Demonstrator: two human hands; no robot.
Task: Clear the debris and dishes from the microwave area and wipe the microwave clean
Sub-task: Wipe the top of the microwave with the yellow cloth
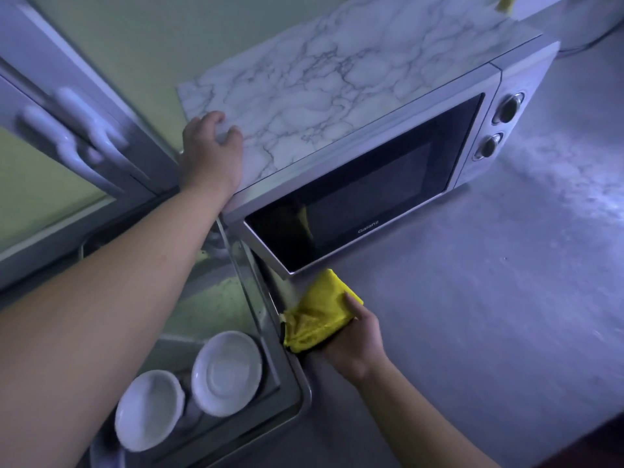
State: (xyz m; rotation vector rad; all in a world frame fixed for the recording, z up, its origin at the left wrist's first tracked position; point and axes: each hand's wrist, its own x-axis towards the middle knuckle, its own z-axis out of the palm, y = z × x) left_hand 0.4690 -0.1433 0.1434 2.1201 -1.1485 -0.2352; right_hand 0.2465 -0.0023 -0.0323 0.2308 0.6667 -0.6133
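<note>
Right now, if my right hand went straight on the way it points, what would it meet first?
Probably the microwave, at its lower left front corner; the yellow cloth the right hand grips leads.
</note>
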